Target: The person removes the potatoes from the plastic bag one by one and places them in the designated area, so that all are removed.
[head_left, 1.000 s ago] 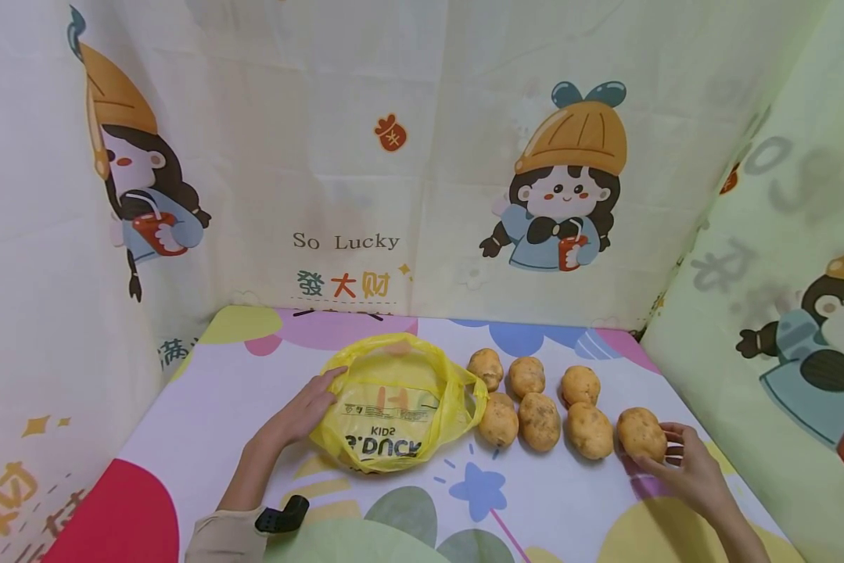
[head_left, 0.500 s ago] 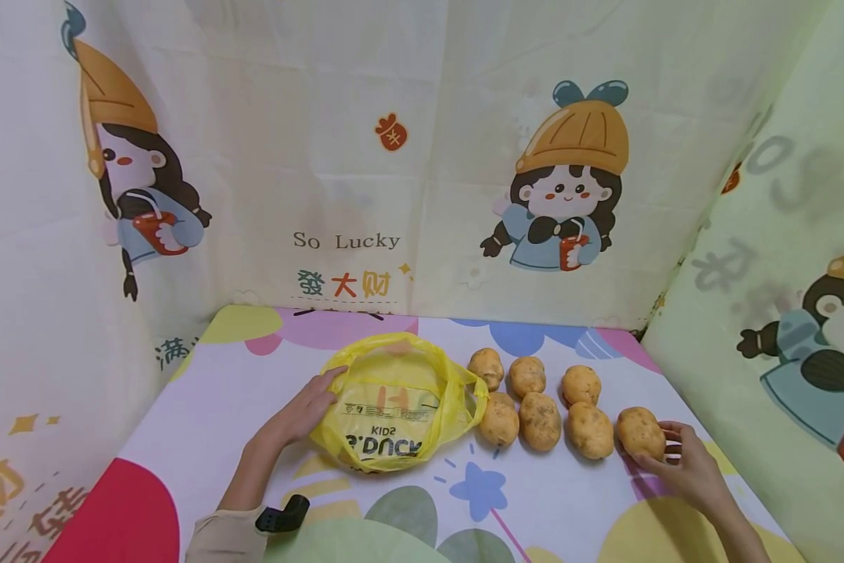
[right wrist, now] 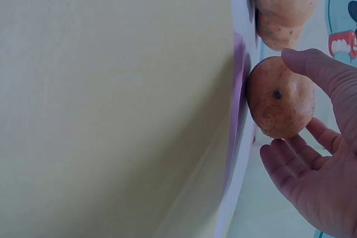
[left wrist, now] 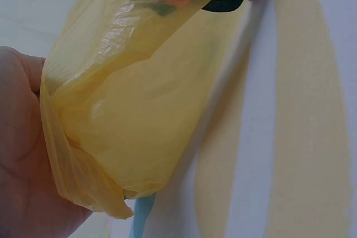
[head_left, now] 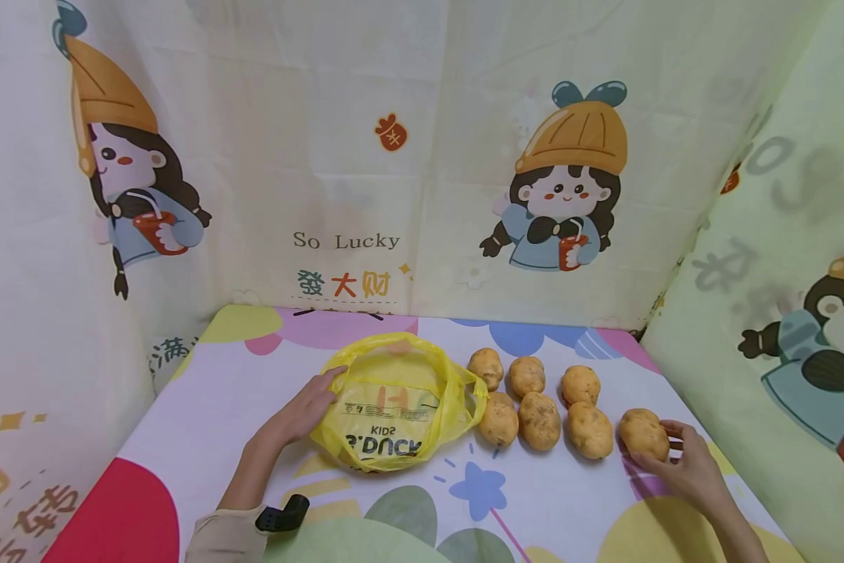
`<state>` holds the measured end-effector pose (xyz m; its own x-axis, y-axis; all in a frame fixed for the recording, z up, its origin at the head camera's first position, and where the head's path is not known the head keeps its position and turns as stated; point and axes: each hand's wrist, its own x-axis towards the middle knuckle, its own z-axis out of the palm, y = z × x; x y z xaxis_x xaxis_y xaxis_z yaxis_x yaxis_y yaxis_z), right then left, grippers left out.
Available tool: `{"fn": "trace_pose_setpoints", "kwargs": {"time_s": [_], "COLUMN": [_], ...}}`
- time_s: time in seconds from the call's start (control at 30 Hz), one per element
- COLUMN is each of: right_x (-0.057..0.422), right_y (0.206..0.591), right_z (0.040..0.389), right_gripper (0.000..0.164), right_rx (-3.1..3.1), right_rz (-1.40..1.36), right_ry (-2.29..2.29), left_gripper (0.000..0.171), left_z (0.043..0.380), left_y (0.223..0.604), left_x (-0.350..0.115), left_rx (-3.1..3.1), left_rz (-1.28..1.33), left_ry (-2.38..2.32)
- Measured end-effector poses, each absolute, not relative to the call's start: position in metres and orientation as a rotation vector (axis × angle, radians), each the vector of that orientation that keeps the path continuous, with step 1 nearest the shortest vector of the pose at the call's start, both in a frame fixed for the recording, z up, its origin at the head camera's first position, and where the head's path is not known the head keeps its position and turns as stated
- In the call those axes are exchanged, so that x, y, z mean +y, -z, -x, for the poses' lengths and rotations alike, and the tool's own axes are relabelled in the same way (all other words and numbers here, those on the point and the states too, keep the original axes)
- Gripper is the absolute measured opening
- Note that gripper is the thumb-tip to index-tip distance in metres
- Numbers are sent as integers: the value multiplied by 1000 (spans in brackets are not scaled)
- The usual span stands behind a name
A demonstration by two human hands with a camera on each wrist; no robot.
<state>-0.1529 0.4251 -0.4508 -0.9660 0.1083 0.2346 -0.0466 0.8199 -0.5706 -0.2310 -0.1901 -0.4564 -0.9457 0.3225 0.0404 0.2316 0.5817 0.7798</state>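
A yellow translucent plastic bag (head_left: 393, 407) with dark printing lies on the table, its mouth spread wide. My left hand (head_left: 305, 410) holds the bag's left rim, with fingertips over the edge. In the left wrist view, yellow film (left wrist: 139, 121) hides most of those fingers beside the palm. On the right, my right hand (head_left: 685, 461) grips a brown potato (head_left: 644, 435) from its right side. The right wrist view shows the thumb over this potato (right wrist: 281, 97) and fingers behind it. I cannot tell whether it touches the table.
Several more potatoes stand in two rows between the bag and my right hand; the nearest is a large potato (head_left: 589, 431). A printed cloth (head_left: 429, 195) hangs behind the table. A patterned cover (head_left: 407, 508) lies on the table.
My right hand and its potato have shifted very slightly to the right. The left hand, the bag and the other potatoes look unmoved.
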Motion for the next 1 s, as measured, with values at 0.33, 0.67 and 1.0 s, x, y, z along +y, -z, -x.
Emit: {"fn": "trace_pose_setpoints", "kwargs": {"time_s": [0.33, 0.67, 1.0], "right_x": [422, 405, 359], "right_y": [451, 451, 439], "right_z": [151, 150, 146], "right_gripper": [78, 71, 57], "right_rx": [-2674, -2528, -2388], "right_rz": [75, 152, 167], "right_ry": [-819, -752, -830], "left_gripper": [60, 60, 61], "left_z": [232, 230, 228], "left_y": [457, 455, 457], "left_x": [-189, -190, -195], "left_rx": [2696, 2704, 2723], "left_rz": [-478, -486, -476], "left_ry": [-1301, -1296, -1304]}}
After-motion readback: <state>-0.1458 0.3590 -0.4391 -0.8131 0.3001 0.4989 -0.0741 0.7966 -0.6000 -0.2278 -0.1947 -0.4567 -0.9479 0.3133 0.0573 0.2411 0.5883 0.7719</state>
